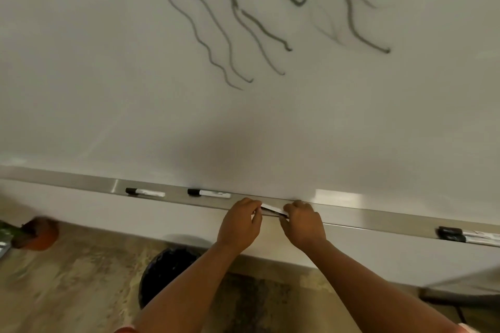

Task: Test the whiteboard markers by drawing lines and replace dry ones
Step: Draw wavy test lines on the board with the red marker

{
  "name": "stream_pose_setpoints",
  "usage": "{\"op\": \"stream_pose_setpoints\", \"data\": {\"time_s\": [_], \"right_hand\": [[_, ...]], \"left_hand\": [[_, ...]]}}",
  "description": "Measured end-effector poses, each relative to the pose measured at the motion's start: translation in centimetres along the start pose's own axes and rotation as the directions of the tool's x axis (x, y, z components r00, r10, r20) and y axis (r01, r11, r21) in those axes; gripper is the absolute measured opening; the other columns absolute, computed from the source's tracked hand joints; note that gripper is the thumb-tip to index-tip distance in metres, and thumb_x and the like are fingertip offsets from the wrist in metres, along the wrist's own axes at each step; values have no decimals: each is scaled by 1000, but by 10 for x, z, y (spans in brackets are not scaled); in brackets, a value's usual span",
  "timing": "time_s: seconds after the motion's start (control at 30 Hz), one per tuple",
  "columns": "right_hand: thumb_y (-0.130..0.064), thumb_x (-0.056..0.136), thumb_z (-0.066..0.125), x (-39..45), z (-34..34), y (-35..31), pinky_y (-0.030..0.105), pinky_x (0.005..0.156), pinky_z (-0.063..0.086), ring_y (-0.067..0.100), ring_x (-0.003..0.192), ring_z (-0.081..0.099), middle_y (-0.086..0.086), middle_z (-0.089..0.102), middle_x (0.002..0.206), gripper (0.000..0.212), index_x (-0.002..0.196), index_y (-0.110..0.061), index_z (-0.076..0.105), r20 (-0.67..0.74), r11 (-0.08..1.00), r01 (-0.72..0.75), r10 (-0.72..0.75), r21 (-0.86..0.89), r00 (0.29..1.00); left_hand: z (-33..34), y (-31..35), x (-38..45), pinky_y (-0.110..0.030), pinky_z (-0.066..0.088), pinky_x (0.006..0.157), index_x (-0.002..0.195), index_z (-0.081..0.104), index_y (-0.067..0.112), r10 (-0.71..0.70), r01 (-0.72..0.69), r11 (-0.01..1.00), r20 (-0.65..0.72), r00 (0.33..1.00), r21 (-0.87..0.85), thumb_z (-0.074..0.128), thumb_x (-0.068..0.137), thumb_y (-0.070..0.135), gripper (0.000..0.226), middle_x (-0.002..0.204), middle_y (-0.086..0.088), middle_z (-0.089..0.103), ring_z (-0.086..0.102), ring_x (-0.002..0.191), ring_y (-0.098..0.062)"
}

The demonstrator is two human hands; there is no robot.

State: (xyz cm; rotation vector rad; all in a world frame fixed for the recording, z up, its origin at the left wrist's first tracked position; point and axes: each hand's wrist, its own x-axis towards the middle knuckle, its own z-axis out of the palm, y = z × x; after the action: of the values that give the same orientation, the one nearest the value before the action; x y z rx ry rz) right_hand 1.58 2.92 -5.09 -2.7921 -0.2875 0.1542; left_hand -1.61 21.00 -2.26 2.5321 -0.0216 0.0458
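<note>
Both my left hand (pixel 239 223) and right hand (pixel 304 223) pinch one slim white plastic marker (pixel 272 209) over the metal tray (pixel 378 220). Light, stiff, slick; I'd grip barrel and cap.

- Illumination was even and moderately dim, with a warm grey cast over the whiteboard (pixel 108 62).
- A soft, broad shadow lay on the board's lower centre, above the hands.
- A bright patch of glare marked the marker tray (pixel 335 196).
- Wide-angle distortion bowed the tray.
- The orange object (pixel 38 234) at the left edge and the floor (pixel 67 278) were blurred.
</note>
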Motion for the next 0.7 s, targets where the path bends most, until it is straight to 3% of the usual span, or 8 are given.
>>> {"op": "stream_pose_setpoints", "data": {"time_s": [0.07, 0.2, 0.3, 0.4, 0.57, 0.7], "right_hand": [[-39, 101, 48, 4, 2, -4, 37, 88, 50, 25, 110, 55, 4, 59, 121, 30, 121, -23, 63, 17, 999, -9, 10, -48, 1000], [-33, 100, 53, 8, 1, -11, 37, 89, 51, 23, 111, 53, 2, 57, 121, 25, 120, -23, 64, 31, 998, -35, 37, -50, 999], [-34, 98, 55, 6, -5, -14, 36, 82, 50, 24, 107, 53, 1, 60, 113, 21, 115, -23, 63, -26, 998, -63, 63, -10, 998], [-31, 98, 56, 0, -15, -23, 36, 75, 47, 27, 101, 54, 2, 65, 101, 17, 110, -21, 63, -78, 995, -68, 74, 80, 994], [-25, 94, 63, -14, -45, -41, 30, 59, 36, 22, 77, 55, -10, 59, 75, 4, 96, -22, 67, -166, 939, -32, 94, 343, 982], [-25, 94, 66, -31, -71, -57, 28, 63, 42, 13, 73, 56, -12, 61, 74, 2, 94, -23, 67, -199, 892, 9, 90, 452, 976]], "left_hand": [[-8, -9, -2, -15, 44, 98, 131, 63, 23, 2, -2, 1000, 1, 1000, -8, 50, 103, 31, 31, 124, 6, 65, 58, 109, -6], [-20, -29, -2, -7, 31, 96, 135, 61, 20, -23, 23, 1000, -19, 1000, -19, 49, 104, 32, 35, 132, 5, 63, 56, 120, -8], [-28, -33, -1, -3, 31, 92, 132, 63, 20, 0, -1, 1000, -33, 999, -23, 50, 103, 29, 33, 130, 5, 64, 58, 118, -9], [-36, -33, 5, -9, 36, 96, 133, 62, 19, 48, -50, 997, -26, 998, -58, 52, 102, 25, 33, 129, 5, 62, 58, 117, -11], [-51, -28, 12, -12, 25, 107, 146, 48, 23, 150, -151, 988, -37, 988, -17, 55, 101, 31, 46, 148, 8, 45, 41, 135, -7], [-65, -23, 13, -14, 27, 108, 147, 46, 25, 200, -202, 979, -80, 977, -17, 59, 99, 34, 51, 149, 9, 43, 37, 138, -6]]}}
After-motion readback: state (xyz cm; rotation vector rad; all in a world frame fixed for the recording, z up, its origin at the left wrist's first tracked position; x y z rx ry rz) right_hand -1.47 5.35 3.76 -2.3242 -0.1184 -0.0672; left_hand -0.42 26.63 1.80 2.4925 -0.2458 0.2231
